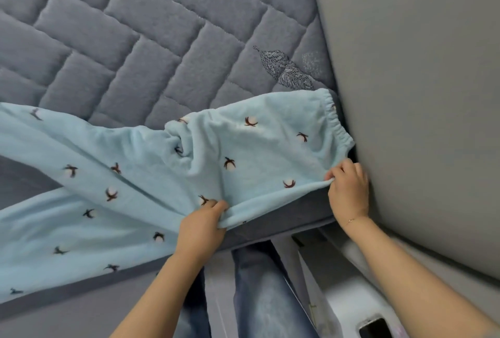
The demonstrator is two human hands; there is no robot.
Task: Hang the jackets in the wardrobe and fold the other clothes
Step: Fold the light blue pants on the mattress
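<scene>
Light-blue fleece pyjama trousers (151, 175) spread on quilted bed cover (130, 39), long axis three to nine o'clock, waistband at three. Near edge pinched by right hand (347, 188) at waistband corner, gripped by left hand (203, 226) toward crotch.

Thin bracelet (351, 220), blue jeans (259, 291), bare forearms.

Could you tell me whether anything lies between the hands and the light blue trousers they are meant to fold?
Nothing visible does: the left hand and right hand already pinch the near edge of the trousers on the quilted bed.
</scene>
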